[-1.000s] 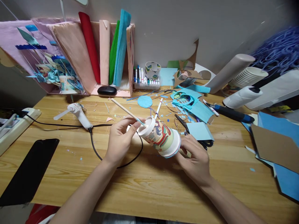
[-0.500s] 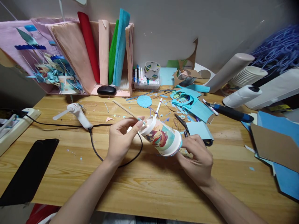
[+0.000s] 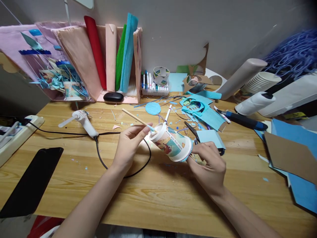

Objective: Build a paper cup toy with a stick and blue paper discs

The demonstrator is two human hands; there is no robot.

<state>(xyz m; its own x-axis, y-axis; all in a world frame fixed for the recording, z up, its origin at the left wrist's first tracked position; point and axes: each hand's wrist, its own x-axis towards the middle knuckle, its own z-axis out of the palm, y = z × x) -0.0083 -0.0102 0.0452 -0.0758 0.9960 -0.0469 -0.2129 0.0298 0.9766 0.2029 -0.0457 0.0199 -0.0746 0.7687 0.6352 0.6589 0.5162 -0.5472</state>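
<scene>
A printed paper cup (image 3: 170, 142) is held on its side above the table, its narrow end toward the left. A thin wooden stick (image 3: 136, 118) with a light blue section runs up and left from the cup's narrow end. My left hand (image 3: 129, 143) is closed there, thumb and fingers pinching the stick close to the cup; the fingertips are partly hidden. My right hand (image 3: 209, 167) grips the wide end, where blue paper shows along the rim. Behind the cup, a white marker (image 3: 168, 113) points upward, its lower end hidden.
Cut blue paper (image 3: 210, 114), scissors (image 3: 190, 129) and scraps lie beyond the cup. A white glue gun (image 3: 85, 124) with a black cord is at left, near a black phone-like slab (image 3: 33, 181). Cardboard (image 3: 289, 152) lies right. A marker box (image 3: 155, 89) stands at the back.
The cup has turned about its length, so a printed text strip now faces up. Both hands stay in nearly the same places. The view has shifted slightly.
</scene>
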